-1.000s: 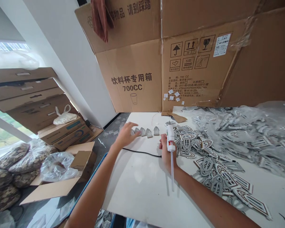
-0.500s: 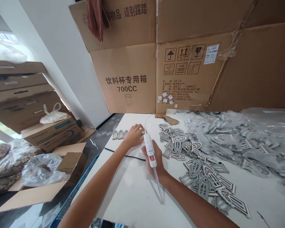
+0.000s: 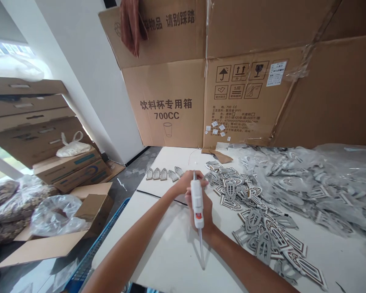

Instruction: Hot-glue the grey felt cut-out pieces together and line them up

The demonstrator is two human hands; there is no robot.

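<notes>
My right hand [image 3: 205, 209] is closed round a white glue gun [image 3: 197, 199] with a red part on its body. A clear glue stick [image 3: 201, 248] trails from its rear end, and the nozzle points away from me. My left hand [image 3: 185, 184] reaches across behind the nozzle, its fingers stretched towards the pile and partly hidden by the gun. No piece shows in it. To its left lie several small grey arch-shaped pieces [image 3: 156, 174], some in a row and two tilted. On the right is a heap of grey and white arch-shaped pieces [image 3: 253, 217].
Large cardboard sheets [image 3: 167, 85] stand behind the white table [image 3: 161, 240]. Plastic bags [image 3: 317, 175] of pieces cover the back right. A dark cable [image 3: 149, 194] crosses the tabletop. An open carton [image 3: 39, 248] and a blue basket [image 3: 94, 248] are at the left.
My left hand has moved right, from the row of small pieces to behind the glue gun by the heap. More of the row is uncovered. The glue gun stays in my right hand.
</notes>
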